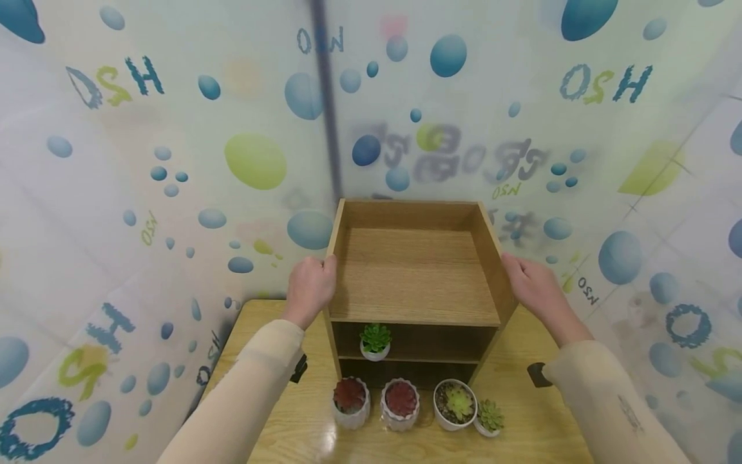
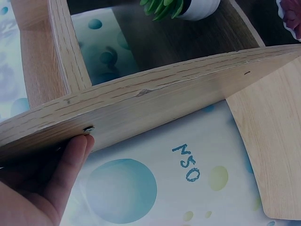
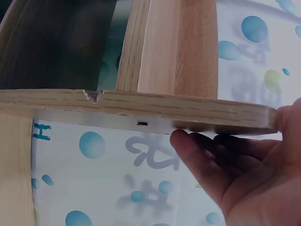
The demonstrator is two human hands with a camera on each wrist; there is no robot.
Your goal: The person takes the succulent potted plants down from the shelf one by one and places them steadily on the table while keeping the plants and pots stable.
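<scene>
A small wooden shelf unit stands on the table with a raised rim around its top board. My left hand grips its left side panel near the top, the fingertips pressed to the outer face in the left wrist view. On the opposite side panel, my right hand holds on at about the same height; the right wrist view shows its fingers beneath the panel and the thumb at the edge. A green potted succulent sits on the compartment board below the top, toward the left.
In front of the shelf, two dark red succulents in white fluted pots stand beside a yellow-green succulent in a round white pot and a smaller green one. The wooden table meets a bubble-patterned curtain behind and alongside.
</scene>
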